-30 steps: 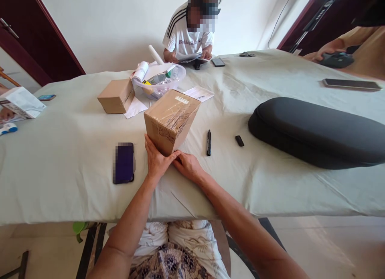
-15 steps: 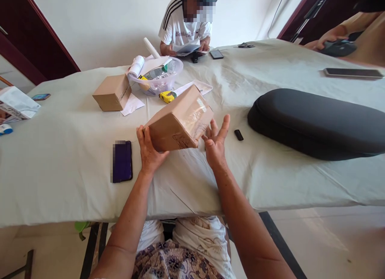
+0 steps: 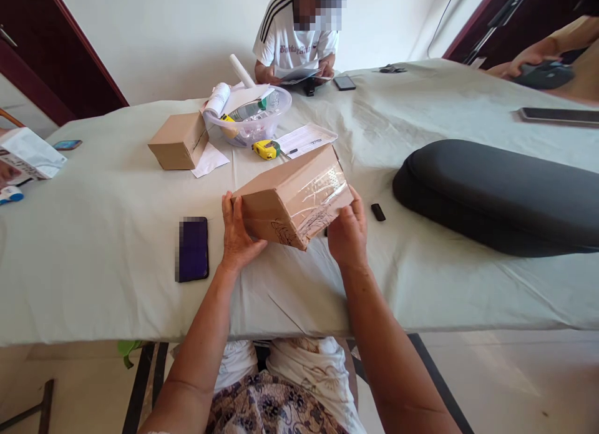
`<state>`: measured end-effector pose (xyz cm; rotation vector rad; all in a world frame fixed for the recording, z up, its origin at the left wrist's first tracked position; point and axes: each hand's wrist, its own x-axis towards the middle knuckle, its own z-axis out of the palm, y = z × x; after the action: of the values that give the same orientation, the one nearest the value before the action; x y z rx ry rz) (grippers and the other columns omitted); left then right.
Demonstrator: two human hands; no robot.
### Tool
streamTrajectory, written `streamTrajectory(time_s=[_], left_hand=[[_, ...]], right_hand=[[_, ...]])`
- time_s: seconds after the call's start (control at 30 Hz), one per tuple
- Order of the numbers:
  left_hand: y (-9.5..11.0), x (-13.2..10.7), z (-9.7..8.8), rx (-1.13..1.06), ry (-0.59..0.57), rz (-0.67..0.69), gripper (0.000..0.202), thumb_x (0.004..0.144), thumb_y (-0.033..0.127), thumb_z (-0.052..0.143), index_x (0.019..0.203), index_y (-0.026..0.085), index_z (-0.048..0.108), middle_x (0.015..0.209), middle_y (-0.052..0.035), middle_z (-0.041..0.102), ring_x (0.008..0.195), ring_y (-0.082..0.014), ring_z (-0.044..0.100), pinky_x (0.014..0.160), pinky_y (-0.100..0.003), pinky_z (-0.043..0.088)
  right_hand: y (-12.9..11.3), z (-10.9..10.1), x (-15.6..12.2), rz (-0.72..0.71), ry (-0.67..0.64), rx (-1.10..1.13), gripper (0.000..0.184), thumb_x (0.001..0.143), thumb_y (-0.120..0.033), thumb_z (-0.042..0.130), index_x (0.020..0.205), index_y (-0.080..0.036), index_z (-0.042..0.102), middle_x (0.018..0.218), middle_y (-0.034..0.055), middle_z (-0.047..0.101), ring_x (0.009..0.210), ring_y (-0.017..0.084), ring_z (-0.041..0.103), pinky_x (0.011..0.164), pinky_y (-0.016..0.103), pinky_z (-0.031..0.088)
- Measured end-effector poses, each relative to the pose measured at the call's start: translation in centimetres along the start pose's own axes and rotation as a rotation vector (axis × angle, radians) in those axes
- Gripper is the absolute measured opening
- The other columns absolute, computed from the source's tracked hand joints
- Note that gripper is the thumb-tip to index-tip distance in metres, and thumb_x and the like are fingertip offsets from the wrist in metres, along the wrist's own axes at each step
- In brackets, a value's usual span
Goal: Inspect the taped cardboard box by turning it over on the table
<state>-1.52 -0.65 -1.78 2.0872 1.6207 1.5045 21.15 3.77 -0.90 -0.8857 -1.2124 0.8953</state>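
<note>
Nearest me, a dark phone (image 3: 196,253) lay on the tablecloth (image 3: 116,265), left of my left hand (image 3: 239,243), which spread its fingers against the left end of the cardboard box (image 3: 290,184). My right hand (image 3: 350,234) clasped the taped right end, thumb on the near side. Between them I had the box tilted, a corner towards me; I could not tell whether its underside touched the cloth. I judged this a step of orienting the box in both hands, and the next move to call for even support, lest it slip. Beyond sat a yellow tape measure (image 3: 266,149), then a filled plastic basin (image 3: 283,103).
</note>
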Motion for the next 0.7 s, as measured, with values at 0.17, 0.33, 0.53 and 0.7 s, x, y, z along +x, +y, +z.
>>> streamTrajectory(time_s=[0.17,0.33,0.53,0.7], left_hand=[[0.3,-0.1,-0.3,-0.157,-0.090,-0.032,0.118,0.065,0.036,0.086,0.158,0.021,0.015,0.167,-0.0209,0.017,0.157,-0.0419,0.015,0.127,-0.060,0.019],[0.9,-0.1,-0.1,-0.368,-0.236,-0.220,0.122,0.063,0.051,0.083,0.160,0.026,0.014,0.166,-0.0159,0.028,0.152,-0.0368,0.031,0.122,-0.056,0.034],[1.3,0.0,-0.2,-0.479,-0.226,-0.335,0.118,0.063,0.056,0.082,0.160,0.027,0.020,0.164,-0.0145,0.032,0.150,-0.0364,0.035,0.114,-0.050,0.044],[1.4,0.2,-0.3,-0.624,-0.161,-0.359,0.093,0.077,0.063,0.068,0.156,0.027,0.032,0.153,-0.0127,0.050,0.140,-0.0332,0.050,0.112,-0.048,0.047]], right_hand=[[0.9,-0.7,0.8,0.046,0.110,0.168,0.058,0.085,-0.077,0.050,0.109,-0.026,0.060,0.104,0.0079,0.067,0.103,0.025,0.066,0.083,0.037,0.055],[1.9,-0.5,0.8,0.013,0.101,-0.015,0.060,0.090,-0.079,0.034,0.105,-0.025,0.055,0.089,0.0059,0.063,0.082,0.020,0.063,0.068,0.030,0.049],[1.8,-0.5,0.3,0.076,0.052,-0.013,0.052,0.087,-0.077,0.045,0.102,-0.028,0.053,0.082,0.0009,0.059,0.073,0.017,0.057,0.064,0.027,0.046],[0.8,0.1,-0.1,0.199,-0.039,0.041,0.054,0.078,-0.073,0.061,0.103,-0.026,0.059,0.098,0.0043,0.067,0.083,0.018,0.062,0.070,0.029,0.050]])
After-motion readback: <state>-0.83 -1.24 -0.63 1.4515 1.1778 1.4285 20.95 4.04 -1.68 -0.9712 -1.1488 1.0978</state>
